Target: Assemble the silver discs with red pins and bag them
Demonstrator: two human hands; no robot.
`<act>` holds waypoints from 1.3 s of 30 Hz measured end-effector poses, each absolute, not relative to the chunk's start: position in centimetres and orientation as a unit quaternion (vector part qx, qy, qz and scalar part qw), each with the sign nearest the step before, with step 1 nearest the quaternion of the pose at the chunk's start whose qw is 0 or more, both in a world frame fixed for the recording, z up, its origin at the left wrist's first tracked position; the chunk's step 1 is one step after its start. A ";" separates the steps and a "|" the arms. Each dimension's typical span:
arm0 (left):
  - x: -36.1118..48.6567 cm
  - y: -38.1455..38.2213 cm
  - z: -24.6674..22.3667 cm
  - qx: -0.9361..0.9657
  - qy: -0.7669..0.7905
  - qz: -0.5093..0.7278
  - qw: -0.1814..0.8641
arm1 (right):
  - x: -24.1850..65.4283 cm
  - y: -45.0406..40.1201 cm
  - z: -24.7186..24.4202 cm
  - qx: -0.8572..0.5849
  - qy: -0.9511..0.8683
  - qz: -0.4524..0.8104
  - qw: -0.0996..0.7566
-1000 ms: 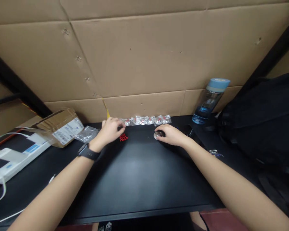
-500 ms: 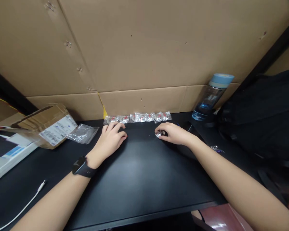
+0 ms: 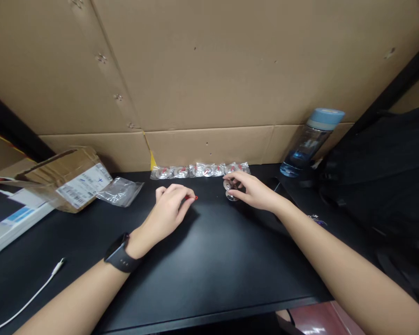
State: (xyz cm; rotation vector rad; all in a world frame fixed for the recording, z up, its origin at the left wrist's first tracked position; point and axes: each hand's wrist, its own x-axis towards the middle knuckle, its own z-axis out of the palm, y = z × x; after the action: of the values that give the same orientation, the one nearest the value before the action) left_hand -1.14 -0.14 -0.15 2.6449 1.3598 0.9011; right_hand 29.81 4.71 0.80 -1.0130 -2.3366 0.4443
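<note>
My left hand (image 3: pixel 172 207), with a black watch on the wrist, is closed in a pinch on a small red piece (image 3: pixel 196 198) whose tip pokes out past the fingertips. To the right, my right hand (image 3: pixel 249 190) has thumb and fingers on a shiny round metal piece (image 3: pixel 231 196) at the black table (image 3: pixel 202 260). That piece shows two disc-like parts, one above the other, and the fingers cover some of it. Behind both hands, several clear packets (image 3: pixel 207 170) holding round silvery discs with red bits lie in a row along the cardboard wall.
An opened cardboard box (image 3: pixel 80 184) and a crumpled clear bag (image 3: pixel 120 191) lie at the left, near a white cable (image 3: pixel 38 293). A blue-lidded bottle (image 3: pixel 309 142) stands at the back right beside a black bag (image 3: pixel 384 172). Keys (image 3: pixel 316 218) lie near my right forearm.
My left hand has come away from the packets, towards me and to the right, and now pinches the red piece. My right hand's fingers have shifted, showing more of the metal piece, which is tipped up.
</note>
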 end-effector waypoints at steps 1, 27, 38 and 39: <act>-1.0 -0.4 0.0 0.842 0.441 0.309 0.037 | 29.4 4.3 1.1 -0.367 -0.866 0.175 0.292; 1.3 -2.8 0.2 0.770 0.450 0.442 0.094 | 21.8 -3.0 0.5 -0.249 -0.702 0.437 0.505; 1.3 -3.2 0.3 0.790 0.437 0.429 0.029 | 21.7 -3.0 0.3 -0.261 -0.717 0.394 0.512; 1.3 -3.1 0.3 0.792 0.434 0.428 0.026 | 21.7 -3.1 0.3 -0.263 -0.719 0.389 0.513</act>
State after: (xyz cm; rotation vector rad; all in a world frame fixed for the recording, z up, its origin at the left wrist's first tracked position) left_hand 1.28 -3.12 0.28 2.4482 1.3403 1.3236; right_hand 21.69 -3.07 0.29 -0.6330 -1.7282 0.9353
